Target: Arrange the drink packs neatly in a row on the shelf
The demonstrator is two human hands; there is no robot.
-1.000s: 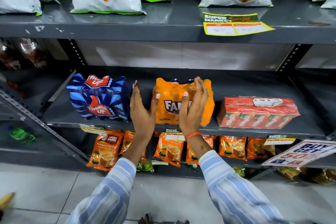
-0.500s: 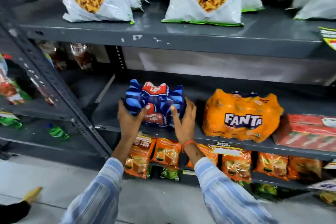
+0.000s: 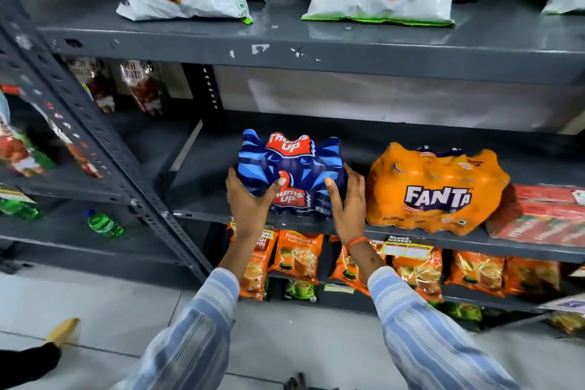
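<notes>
You are squaring the blue pack (image 3: 289,177), which is sitting on the shelf (image 3: 202,196) at its front edge, toward the left end. Your left hand (image 3: 250,199) and right hand (image 3: 346,199) are pressing on its 2 sides, fingers spread flat on the wrap, thumbs on the front face. The Fanta pack (image 3: 437,190) is standing just beside it to the right, with a small gap, and the red carton (image 3: 544,215) is further right. The next move is probably calling for a slide toward the Fanta pack, with the front faces kept level along the edge.
</notes>
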